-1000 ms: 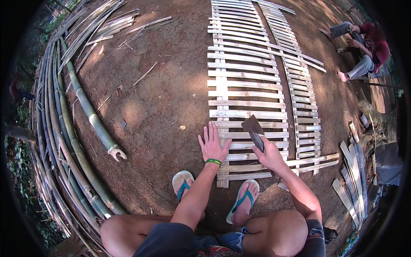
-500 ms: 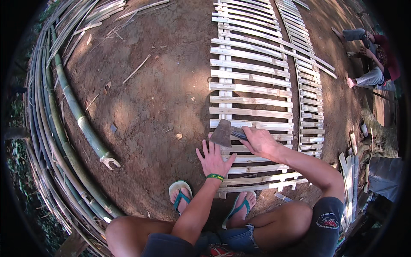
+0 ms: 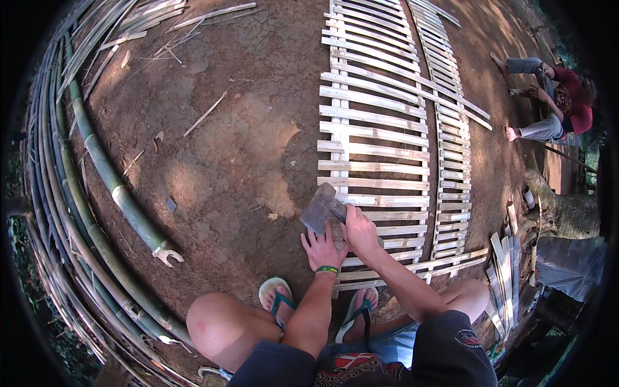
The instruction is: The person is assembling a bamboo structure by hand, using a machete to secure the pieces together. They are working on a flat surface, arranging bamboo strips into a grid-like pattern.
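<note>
The right hand [image 3: 358, 233] grips a cleaver [image 3: 320, 209] over the bamboo slat panel [image 3: 374, 122]; the left hand [image 3: 322, 248] lies spread flat beside it.

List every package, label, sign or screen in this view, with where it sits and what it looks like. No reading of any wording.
No packages, signs or screens show.
Round printed emblem: on the dark shorts over the person's right thigh, low in the view, small, pale with red.
Printed design: on the red shirt of another person seated at upper right, pale, too small to make out.
</note>
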Demonstrator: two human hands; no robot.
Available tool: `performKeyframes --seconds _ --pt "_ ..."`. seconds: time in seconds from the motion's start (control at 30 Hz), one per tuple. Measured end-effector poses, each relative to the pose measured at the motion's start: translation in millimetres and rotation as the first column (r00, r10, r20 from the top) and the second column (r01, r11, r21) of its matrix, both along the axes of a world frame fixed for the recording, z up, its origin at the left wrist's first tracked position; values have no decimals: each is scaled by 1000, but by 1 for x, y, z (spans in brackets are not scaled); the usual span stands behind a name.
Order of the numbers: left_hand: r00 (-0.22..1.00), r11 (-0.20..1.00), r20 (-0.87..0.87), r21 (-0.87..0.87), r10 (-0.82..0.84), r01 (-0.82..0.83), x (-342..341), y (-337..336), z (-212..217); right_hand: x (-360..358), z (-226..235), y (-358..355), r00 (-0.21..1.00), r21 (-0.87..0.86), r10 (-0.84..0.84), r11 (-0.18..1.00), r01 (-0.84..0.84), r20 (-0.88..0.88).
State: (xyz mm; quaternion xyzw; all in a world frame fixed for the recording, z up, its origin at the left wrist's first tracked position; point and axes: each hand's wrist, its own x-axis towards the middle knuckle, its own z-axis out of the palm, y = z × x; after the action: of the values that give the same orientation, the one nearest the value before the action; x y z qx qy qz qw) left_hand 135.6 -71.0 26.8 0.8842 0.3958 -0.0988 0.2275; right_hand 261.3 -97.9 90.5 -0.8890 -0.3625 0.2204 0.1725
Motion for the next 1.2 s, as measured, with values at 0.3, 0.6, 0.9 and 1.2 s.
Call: performKeyframes --seconds 0.3,0.6,0.9,1.2 --pt "982 992 -162 69 -97 110 -8 0 -15 -22 13 21 988 169 149 974 -152 31" --pt "997 997 -55 55 -49 52 -5 4 -2 -9 11 23 972 198 -167 960 199 -167" --pt "999 999 -33 36 -33 35 -1 1 3 -3 -4 17 911 2 -337 938 347 -236" --pt "977 975 -139 -175 -163 137 3 19 32 6 -6 -18 349 65 -527 482 874 -775"
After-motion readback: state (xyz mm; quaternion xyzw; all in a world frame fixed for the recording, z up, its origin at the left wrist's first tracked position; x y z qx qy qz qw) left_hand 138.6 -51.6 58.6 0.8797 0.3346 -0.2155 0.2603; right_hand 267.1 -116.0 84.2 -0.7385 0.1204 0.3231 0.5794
